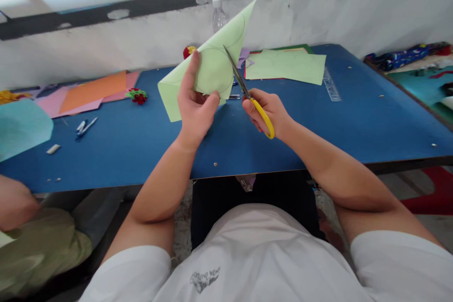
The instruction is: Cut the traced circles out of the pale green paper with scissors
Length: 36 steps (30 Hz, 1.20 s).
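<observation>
The blue worktop (336,137) is the largest thing, and the frame cuts its left end. The green sheet (212,73), bent and marked with curved lines, is held above it. Left of the green sheet lies an orange paper (94,90) on pink ones; farther left, a pale blue paper (24,125) is cut off by the frame edge. Right of the green sheet is a pile of papers (290,66), its lower layers mostly covered.

The left hand (194,108) is closed on the green sheet, with the other fingers hidden behind thumb and index finger. The right hand (271,106), right of the green sheet, is curled around the yellow-handled scissors (242,84); the blades overlap the sheet in view, but I cannot tell whether paper is between them. Behind the green sheet, a bottle (218,16) is partly covered. Also behind, a small red-and-yellow object (190,51) is hard to identify.
</observation>
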Tool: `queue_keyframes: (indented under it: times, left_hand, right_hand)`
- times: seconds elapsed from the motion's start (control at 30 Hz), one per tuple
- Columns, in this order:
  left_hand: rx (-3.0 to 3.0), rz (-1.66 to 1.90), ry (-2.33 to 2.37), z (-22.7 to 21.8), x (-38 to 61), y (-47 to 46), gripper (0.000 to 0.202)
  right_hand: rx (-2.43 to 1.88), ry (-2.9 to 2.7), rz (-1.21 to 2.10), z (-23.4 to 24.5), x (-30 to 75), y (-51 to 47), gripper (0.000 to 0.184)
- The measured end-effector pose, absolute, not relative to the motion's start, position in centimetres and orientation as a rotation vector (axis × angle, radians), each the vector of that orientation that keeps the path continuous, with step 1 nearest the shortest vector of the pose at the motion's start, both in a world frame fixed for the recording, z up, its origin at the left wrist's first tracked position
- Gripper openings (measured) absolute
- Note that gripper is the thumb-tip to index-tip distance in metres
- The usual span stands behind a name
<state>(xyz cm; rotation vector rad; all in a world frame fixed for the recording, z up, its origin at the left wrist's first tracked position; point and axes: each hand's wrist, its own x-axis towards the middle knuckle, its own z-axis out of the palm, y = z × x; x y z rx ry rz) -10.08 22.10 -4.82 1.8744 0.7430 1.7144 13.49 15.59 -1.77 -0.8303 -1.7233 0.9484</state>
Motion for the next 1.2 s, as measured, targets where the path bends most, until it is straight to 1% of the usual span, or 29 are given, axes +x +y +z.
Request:
queue_keyframes:
  times: [0.27,0.47,0.63,0.97,1.2]
  left_hand:
    - [1.792,1.81,0.75,-3.8,-9.5,21.1,0.1]
    - [1.793,1.856,0.839,-3.6,-9.6,21.3,0.082]
    - [1.906,1.865,0.852,-3.9,-9.9,22.0,0.092]
    - [2.025,1.84,0.785,-4.6,-10.0,22.5,0.089]
    - [2.108,1.828,0.789,-5.0,-9.9,22.6,0.092]
  right_hand:
    - [-0.848,-1.742,0.915,-1.6,13.6,15.7,0.084]
    - [-0.863,-1.776,0.902,-1.6,13.8,15.9,0.082]
    - [-0.855,-1.77,0.909,-2.0,13.8,16.2,0.079]
    - [-0.827,-1.745,0.985,-2.1,13.7,15.9,0.077]
    - [-0.76,-1.774,1.03,-2.6,13.7,16.4,0.081]
